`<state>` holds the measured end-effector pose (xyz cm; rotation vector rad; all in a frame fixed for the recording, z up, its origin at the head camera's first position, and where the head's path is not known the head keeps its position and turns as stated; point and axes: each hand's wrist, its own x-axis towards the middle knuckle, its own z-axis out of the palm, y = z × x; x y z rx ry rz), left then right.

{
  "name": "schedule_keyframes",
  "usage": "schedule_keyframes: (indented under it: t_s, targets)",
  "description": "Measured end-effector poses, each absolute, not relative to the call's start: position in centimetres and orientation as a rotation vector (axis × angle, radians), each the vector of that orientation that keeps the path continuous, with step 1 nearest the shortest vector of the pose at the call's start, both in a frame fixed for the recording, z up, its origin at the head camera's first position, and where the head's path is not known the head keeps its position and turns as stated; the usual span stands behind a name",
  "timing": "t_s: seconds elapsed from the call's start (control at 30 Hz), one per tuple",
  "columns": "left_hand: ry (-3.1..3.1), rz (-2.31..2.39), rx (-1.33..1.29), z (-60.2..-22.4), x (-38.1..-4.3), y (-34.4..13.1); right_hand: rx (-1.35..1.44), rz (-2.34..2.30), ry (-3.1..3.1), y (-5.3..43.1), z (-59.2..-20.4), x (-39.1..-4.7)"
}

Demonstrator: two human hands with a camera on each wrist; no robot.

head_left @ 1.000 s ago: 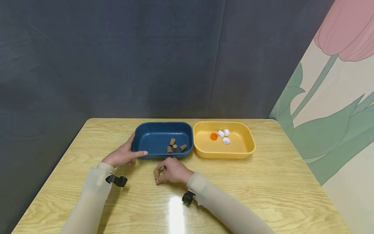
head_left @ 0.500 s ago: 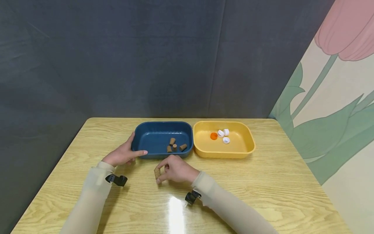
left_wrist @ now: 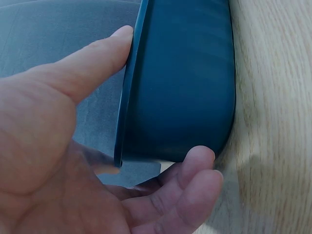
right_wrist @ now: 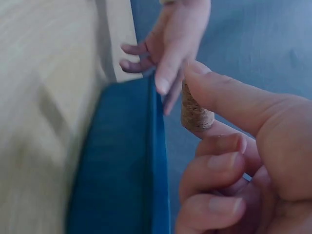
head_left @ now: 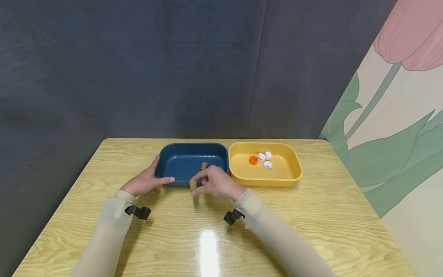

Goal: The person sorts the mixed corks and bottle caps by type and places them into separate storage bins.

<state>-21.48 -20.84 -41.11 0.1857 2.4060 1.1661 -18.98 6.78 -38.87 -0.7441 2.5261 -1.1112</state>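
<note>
Between thumb and fingertips, my right hand [head_left: 219, 182] pinches a cork stopper [head_left: 193, 184] above the front rim of a blue tray [head_left: 187, 145]. The right wrist view shows the tapered cork [right_wrist: 195, 114] up close. My left hand [head_left: 145, 181] touches the tray's left front corner, its thumb lying on the rim. In the left wrist view the straight thumb [left_wrist: 97, 61] meets the rim while the other fingers rest loosely by the end wall. One cork [head_left: 204, 166] shows inside the tray; the right hand hides the area near it.
A yellow tray [head_left: 266, 183] stands against the blue one's right side. In it lie an orange cap [head_left: 253, 160] and several white caps [head_left: 268, 165]. Both stand on a wooden table [head_left: 328, 215], with a dark curtain [head_left: 180, 69] behind.
My right hand has lifted the cork from near the table and carried it forward and slightly right to the blue tray's front rim, covering corks seen before. My left hand stays put.
</note>
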Motion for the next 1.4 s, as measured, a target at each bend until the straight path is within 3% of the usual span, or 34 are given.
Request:
schedule_keyframes:
  t_s: [0.97,1.4]
  targets:
    - [2.407,1.166,0.198,-41.1,-21.6,-20.9,-0.463,-0.952,2.711,8.4,-37.1,-26.6]
    - [2.389,1.17,0.201,-41.1,-21.5,-20.9,-0.44,-0.791,2.71,7.8,-38.2,-27.9]
